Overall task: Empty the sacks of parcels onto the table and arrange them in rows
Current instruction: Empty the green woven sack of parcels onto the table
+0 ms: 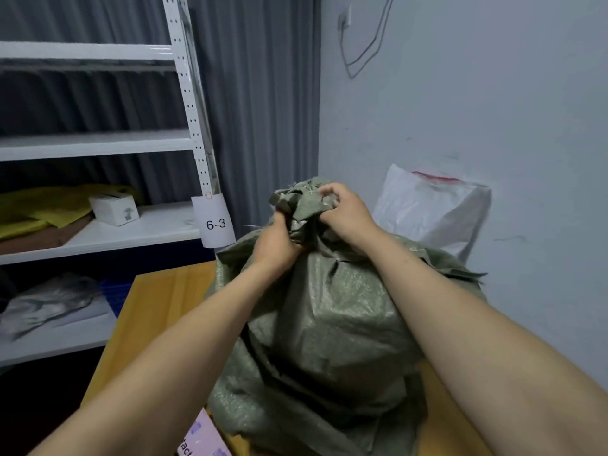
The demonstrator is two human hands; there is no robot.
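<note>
A full green woven sack (332, 324) stands upright on the yellow wooden table (158, 311), its neck bunched together at the top. My left hand (278, 240) grips the gathered neck from the left side. My right hand (345, 209) pinches the folded cloth at the very top, fingers curled into it. The sack's contents are hidden. A pink parcel (204, 436) with dark printed letters lies at the table's near edge, partly cut off by the frame.
A white plastic sack (434, 212) with a red strip leans against the wall behind the green one. White metal shelving (98, 143) stands to the left, carrying a small white box (114, 209), yellow and brown cloth, a grey bag and a tag "6-3" (215, 223).
</note>
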